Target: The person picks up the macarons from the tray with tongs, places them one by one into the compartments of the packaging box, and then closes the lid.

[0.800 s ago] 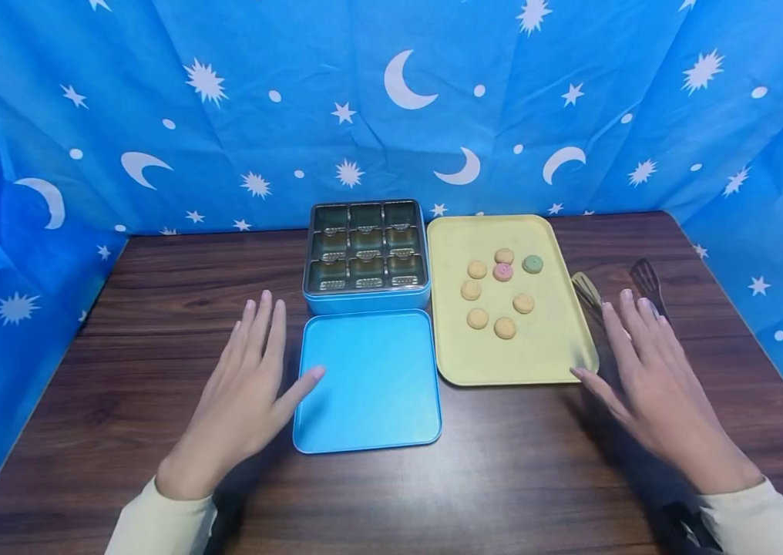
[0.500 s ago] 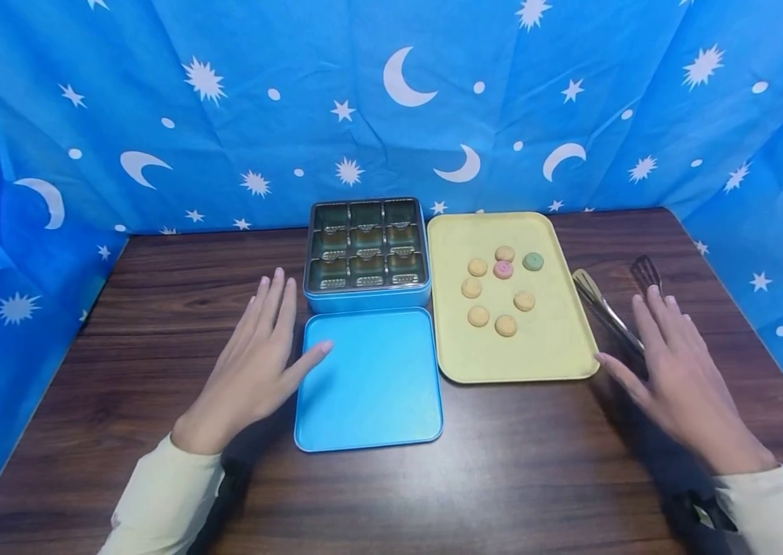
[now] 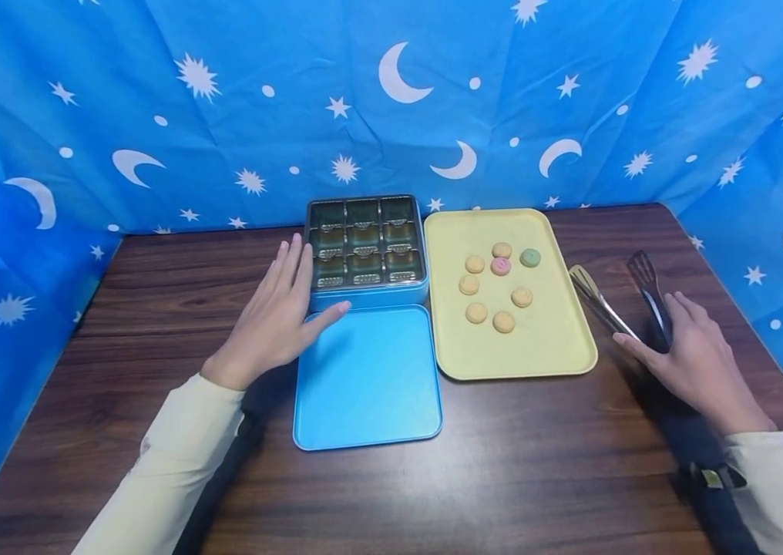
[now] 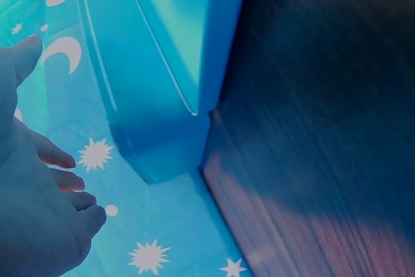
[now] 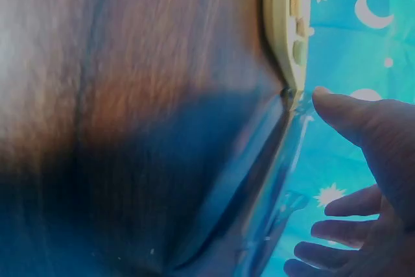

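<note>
My left hand [image 3: 270,324] hovers with straight fingers by the left side of a blue tin [image 3: 371,297], its fingertips overlapping the tin's edge in the head view. A clear insert [image 3: 364,239] with several square compartments sits in the tin. The blue lid [image 3: 367,378] lies in front, partly below my left thumb. My right hand [image 3: 700,366], fingers loosely bent, is over the near end of metal tongs [image 3: 603,302] with slotted ends spread apart. In the right wrist view the fingers [image 5: 347,231] hold nothing, and the tongs [image 5: 259,186] lie beyond them.
A yellow tray [image 3: 516,358] stands right of the tin. On it lie several round beige cookies [image 3: 504,322], a pink one [image 3: 500,266] and a green one [image 3: 530,257]. A blue curtain [image 3: 391,116] with moons and stars closes off the dark wooden table [image 3: 502,486] behind.
My left hand has moved forward and right, up to the tin. My right hand has shifted right, away from the tray and over the tongs, its fingers bending. The tin, lid and tray stay put.
</note>
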Available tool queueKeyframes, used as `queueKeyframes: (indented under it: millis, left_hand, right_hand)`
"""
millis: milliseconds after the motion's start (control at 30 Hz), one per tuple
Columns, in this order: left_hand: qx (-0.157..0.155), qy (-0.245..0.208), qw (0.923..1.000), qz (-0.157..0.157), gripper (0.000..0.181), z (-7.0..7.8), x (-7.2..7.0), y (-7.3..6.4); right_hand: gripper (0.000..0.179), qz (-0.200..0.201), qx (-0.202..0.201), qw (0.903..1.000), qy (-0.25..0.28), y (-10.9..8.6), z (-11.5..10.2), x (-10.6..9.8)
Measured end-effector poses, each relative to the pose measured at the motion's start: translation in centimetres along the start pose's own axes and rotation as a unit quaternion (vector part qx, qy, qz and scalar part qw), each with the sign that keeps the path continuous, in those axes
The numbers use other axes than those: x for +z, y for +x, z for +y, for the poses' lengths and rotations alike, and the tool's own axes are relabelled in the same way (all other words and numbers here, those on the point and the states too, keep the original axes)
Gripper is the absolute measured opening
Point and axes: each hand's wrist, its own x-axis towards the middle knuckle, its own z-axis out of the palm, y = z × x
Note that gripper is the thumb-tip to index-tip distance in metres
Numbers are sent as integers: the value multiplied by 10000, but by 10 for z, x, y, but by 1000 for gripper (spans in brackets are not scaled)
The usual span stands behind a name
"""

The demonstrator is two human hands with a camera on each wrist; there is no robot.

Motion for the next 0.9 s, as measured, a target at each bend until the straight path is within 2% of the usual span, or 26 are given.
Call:
queueKeyframes:
  millis: [133, 267, 433, 567, 733, 900]
  left_hand:
    - [-131, -70, 9998, -138, 104, -6, 2, 10]
    - [-237, -122, 9993, -251, 107, -11, 4, 17]
    - [-332, -180, 9988, -322, 111, -15, 6, 24]
    - [-382, -217, 9984, -363, 114, -17, 8, 28]
    - [-418, -306, 9979, -388, 116, -18, 10, 32]
    - [-467, -358, 9974, -419, 119, -20, 13, 35]
  right_hand:
    - [104, -202, 346, 9992, 81, 11, 4, 2]
    - [94, -332, 489, 9981, 161, 21, 2, 4]
    - [91, -365, 597, 9973, 221, 31, -1, 8]
    - [96, -425, 822, 9955, 202, 38, -3, 11]
    - [110, -455, 1024, 9937, 53, 42, -4, 14]
    - [108, -500, 1136, 9922, 69, 40, -4, 15]
